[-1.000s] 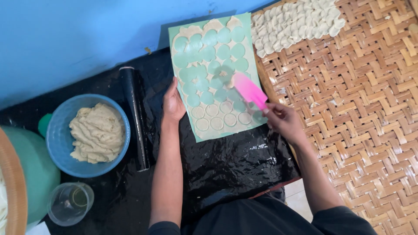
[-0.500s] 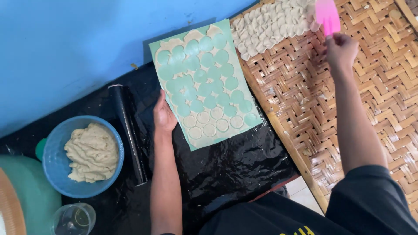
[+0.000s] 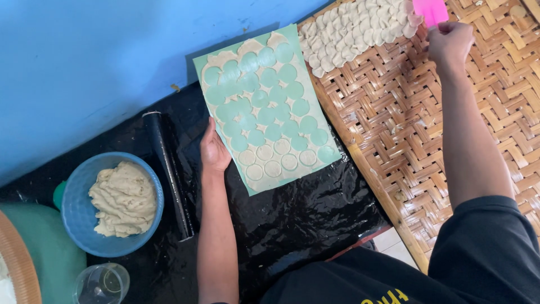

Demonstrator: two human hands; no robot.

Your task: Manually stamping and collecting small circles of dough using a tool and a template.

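The left hand [image 3: 214, 151] is lying flat, fingers together, pressing the left edge of the green sheet [image 3: 269, 107], which is lying on black plastic and carrying thin pale dough with round cut-outs showing green. The right hand [image 3: 450, 44] is closing on a pink scraper [image 3: 431, 9] above the woven bamboo tray [image 3: 422, 129], beside piled dough discs [image 3: 354, 31].

Pink scraper [image 3: 431, 10] cut off by top edge, blade end unseen. Right hand [image 3: 450, 42] fingers curl out of sight. Clear cup [image 3: 101, 284] clipped at bottom edge.
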